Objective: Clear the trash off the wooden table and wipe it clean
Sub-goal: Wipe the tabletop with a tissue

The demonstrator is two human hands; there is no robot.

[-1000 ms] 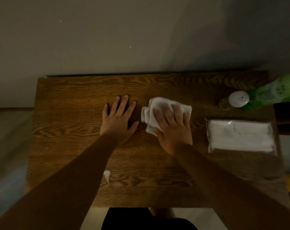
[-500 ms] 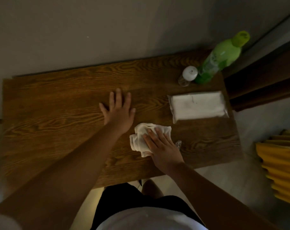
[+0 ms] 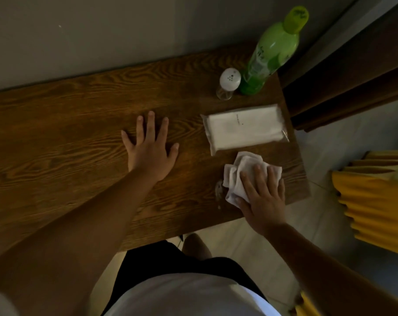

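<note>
Wiping step, near right end of wooden desk (image 3: 56, 137). Right hand (image 3: 263, 197) flat on a crumpled white wipe (image 3: 239, 172), fingers (image 3: 259, 176) spread and pressed down on it, not curled round it; looks like palm pressure for scrubbing, not a pinch. Wipe sits just in front of the sealed wipe pack (image 3: 243, 128), close but apart, near the desk's front-right corner. Left hand (image 3: 151, 147) flat on bare wood mid-desk, fingers splayed, holding nothing; likely bracing body weight while reaching right. Small pale scrap or smear (image 3: 219, 190) on the wood, touching the wipe's left edge; too dim to tell whether trash or wet residue. Probably the current target, or gets swept toward the front edge. Green bottle (image 3: 268, 51) and small clear shaker with white perforated cap (image 3: 228, 84) upright at back-right corner, side by side, well clear of the wiping path. Pack, bottle and shaker look like supplies, not trash. Judgement: trash mostly cleared, wipe-down partly done; area under pack and around bottles not reachable unless those get moved. Risk: wipe stroke toward the pack nudges it, or the scrap drops off the front edge to the floor.
</note>
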